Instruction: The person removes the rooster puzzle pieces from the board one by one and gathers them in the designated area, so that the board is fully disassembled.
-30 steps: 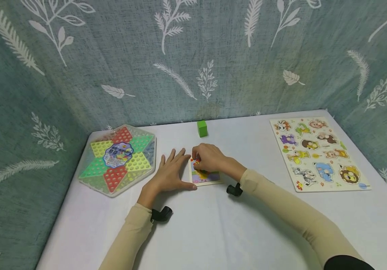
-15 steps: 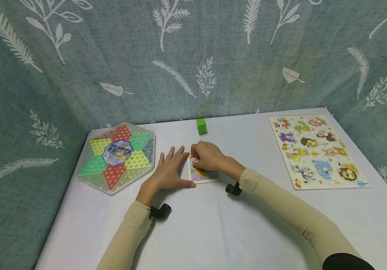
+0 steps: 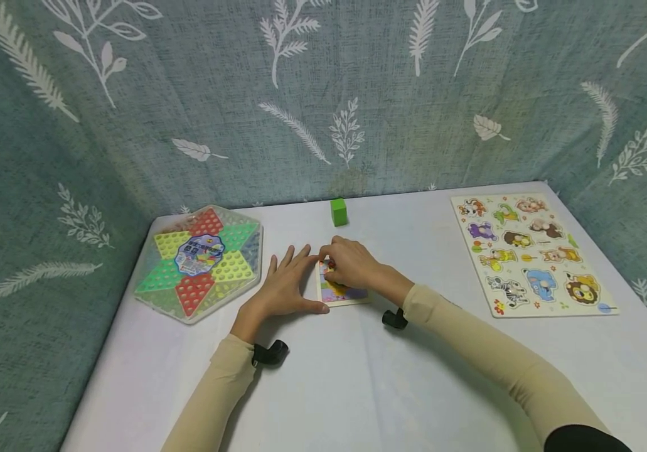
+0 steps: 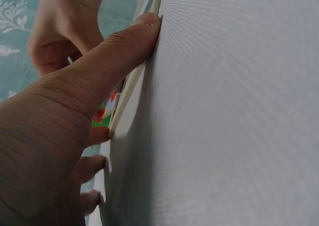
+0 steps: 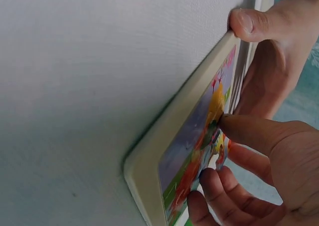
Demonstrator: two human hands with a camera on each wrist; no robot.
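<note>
A small framed picture puzzle (image 3: pixel 351 302) lies on the white table between my hands. My left hand (image 3: pixel 280 290) braces it: fingers spread and straight, the thumb (image 4: pixel 142 31) pressing along the near edge, the index fingertip at the far left corner. From the right, my right hand (image 3: pixel 352 263) reaches over the board, thumb and fingers pinching a small colourful puzzle piece (image 5: pixel 220 145). In the right wrist view that piece stands tilted over the printed picture, within the pale rim (image 5: pixel 149 153). The hand hides much of the picture in the head view.
Behind the puzzle stands a green block (image 3: pixel 338 213). A hexagonal Chinese checkers set (image 3: pixel 194 294) lies to the left, and a large animal puzzle board (image 3: pixel 532 257) to the right. Leaf-patterned cloth (image 3: pixel 312 94) hangs round the table's back and sides.
The head view shifts slightly. Both hands stay at the puzzle, and the right fingers make only a small movement over the picture.
</note>
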